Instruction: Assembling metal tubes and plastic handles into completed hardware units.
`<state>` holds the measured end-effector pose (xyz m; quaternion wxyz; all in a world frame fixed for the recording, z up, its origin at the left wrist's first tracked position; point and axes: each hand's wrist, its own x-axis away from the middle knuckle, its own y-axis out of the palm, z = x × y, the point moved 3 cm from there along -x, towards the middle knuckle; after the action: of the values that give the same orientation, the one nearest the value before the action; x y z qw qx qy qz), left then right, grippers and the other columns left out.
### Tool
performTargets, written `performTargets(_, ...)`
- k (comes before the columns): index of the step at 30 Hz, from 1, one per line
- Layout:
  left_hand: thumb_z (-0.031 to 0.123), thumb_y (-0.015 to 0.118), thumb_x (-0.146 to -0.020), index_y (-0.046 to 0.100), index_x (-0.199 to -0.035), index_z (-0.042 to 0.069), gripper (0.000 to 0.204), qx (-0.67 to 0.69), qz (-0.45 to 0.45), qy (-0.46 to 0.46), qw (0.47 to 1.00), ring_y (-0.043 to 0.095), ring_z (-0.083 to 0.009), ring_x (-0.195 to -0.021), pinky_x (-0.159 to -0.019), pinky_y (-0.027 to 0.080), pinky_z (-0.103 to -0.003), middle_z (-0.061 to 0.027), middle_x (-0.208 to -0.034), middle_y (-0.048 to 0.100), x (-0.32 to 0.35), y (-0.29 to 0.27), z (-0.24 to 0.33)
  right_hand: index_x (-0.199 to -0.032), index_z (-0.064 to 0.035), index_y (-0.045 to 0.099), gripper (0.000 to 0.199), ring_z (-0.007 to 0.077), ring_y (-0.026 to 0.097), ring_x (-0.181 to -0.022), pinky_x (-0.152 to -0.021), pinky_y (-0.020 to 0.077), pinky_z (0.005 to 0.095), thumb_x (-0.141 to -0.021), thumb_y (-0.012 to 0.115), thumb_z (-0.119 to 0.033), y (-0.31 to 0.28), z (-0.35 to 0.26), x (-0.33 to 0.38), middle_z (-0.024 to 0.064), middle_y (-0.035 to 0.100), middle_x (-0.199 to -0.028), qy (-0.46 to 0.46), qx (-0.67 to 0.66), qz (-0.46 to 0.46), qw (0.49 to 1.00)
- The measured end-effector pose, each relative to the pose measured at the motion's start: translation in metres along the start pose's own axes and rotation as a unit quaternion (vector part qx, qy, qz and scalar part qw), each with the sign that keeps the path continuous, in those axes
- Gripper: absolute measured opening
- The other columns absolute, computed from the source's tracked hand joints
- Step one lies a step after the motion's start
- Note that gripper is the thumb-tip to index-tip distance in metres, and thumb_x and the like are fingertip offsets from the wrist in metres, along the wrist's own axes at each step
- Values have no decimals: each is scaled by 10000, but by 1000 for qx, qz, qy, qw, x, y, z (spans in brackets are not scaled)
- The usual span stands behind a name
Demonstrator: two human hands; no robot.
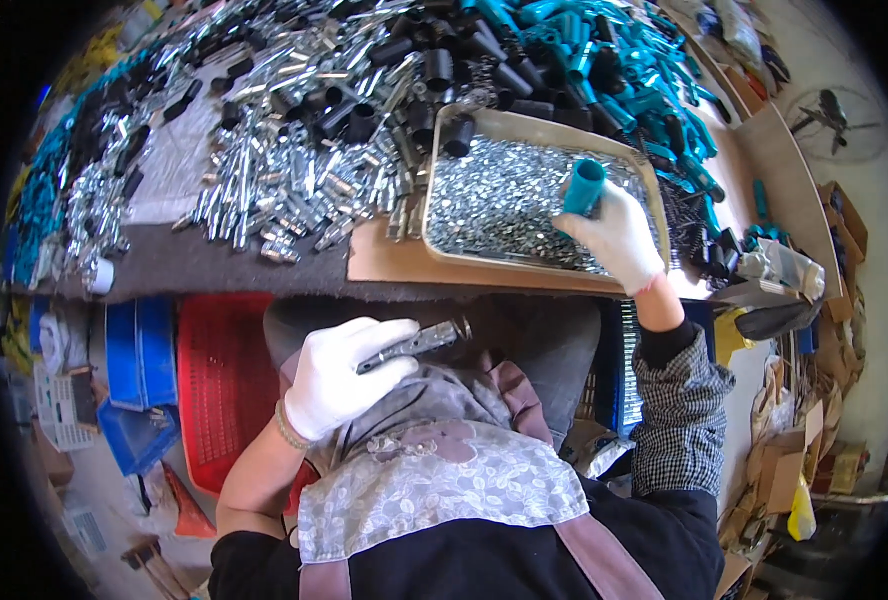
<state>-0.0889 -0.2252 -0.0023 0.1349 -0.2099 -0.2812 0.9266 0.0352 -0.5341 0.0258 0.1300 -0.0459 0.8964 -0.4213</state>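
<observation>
My left hand, in a white glove, is closed around a dark metal rod-like part above my lap; its silvery end points right. Over the tray, my right hand, also gloved in white, grips a teal plastic sleeve with its round open end up. Beneath that hand lies a shallow cream tray filled with many small shiny metal pieces. One black cylinder stands at the tray's far left corner. The right fingertips are partly hidden behind the sleeve.
Silvery metal shafts are heaped left of the tray. Black sleeves and teal handles pile up at the back. A red basket and blue bins stand below the table edge at left. Cardboard boxes sit at right.
</observation>
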Motion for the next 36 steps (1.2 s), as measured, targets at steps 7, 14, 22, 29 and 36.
performTargets(7,151,794,-790,702,-1084,41,327,-32,30,-29,999,667,-293,-669,-609,530,-354,-132,-842,679,12,-11,-7,-1289,-2,600,711,246,700,-937,-871,523,358,-849,692,-552,17,-41,67,173,697,-1091,-51,-127,-211,968)
performTargets(14,190,799,-778,707,-1073,67,332,-40,-41,50,997,681,-290,-699,-624,543,-358,-115,-842,678,13,-10,-7,-1075,-26,747,545,225,704,-837,-806,538,327,-723,841,-431,37,-41,66,134,741,-932,35,-142,-302,942)
performTargets(22,296,797,-782,668,-1164,44,475,-78,-62,58,993,711,-293,-775,-677,565,-360,-144,-919,706,19,2,-2,-1109,-22,728,425,219,711,-860,-817,542,317,-777,797,-278,79,-75,83,158,738,-967,15,-187,-340,922)
performTargets(29,318,804,-772,674,-1165,48,495,-28,-110,50,992,714,-293,-762,-674,568,-363,-143,-909,713,23,5,0,-1225,-17,671,501,221,712,-925,-846,549,336,-792,789,-239,86,-72,88,163,729,-1052,83,-256,-384,883)
performTargets(36,330,797,-784,675,-1162,59,481,-29,-130,55,989,705,-289,-730,-647,559,-365,-122,-878,707,22,7,7,-1272,-15,641,561,222,709,-943,-841,556,346,-793,809,-255,83,-71,91,166,726,-1084,112,-273,-404,866)
